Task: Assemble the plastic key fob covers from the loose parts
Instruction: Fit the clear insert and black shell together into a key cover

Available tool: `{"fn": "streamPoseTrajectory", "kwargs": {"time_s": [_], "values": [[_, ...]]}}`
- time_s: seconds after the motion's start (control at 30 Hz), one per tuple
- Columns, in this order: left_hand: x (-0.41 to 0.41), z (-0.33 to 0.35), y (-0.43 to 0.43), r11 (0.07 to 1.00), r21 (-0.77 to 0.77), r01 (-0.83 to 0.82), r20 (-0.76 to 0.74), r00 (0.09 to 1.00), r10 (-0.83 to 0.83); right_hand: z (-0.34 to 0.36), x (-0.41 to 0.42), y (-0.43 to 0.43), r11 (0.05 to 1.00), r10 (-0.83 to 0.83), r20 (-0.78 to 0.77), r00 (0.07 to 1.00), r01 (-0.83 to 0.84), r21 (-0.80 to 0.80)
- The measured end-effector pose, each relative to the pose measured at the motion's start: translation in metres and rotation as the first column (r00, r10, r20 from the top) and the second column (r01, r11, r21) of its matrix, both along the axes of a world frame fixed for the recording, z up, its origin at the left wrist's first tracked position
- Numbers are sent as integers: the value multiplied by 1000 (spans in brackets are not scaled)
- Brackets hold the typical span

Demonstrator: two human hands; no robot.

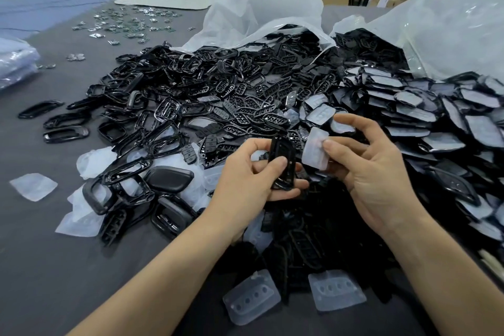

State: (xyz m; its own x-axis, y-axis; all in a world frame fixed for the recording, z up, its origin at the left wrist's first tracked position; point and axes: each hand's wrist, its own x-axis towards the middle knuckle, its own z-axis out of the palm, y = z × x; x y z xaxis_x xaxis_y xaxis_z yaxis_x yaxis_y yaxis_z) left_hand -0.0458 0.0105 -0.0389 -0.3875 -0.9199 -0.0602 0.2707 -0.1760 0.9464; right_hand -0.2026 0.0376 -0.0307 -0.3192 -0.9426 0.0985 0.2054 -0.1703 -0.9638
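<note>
Above the worktop [54, 254], near its front edge, the left hand [253, 177] holds a black frame [282, 163] in a closed grip, long axis nearly upright, top end pointing away. The right hand [373, 172] pinches a translucent pad [315, 148] just beside it.

From the parts heap [191, 95] I see open bags [261, 13] behind, metal pieces [131, 22] behind-left, wrapped covers [425, 114] right, two pads [252, 299] before it
</note>
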Motion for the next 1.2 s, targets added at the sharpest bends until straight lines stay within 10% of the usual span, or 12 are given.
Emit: {"fn": "streamPoseTrajectory", "kwargs": {"time_s": [0.77,1.2], "values": [[3,-3,1,999,-43,10,25,1000,-9,3,2,3,990,101,10,995,-100,-102],[0,2,2,1000,-10,-13,14,1000,13,1,8,5,978,-96,-422,901,5,-211]]}}
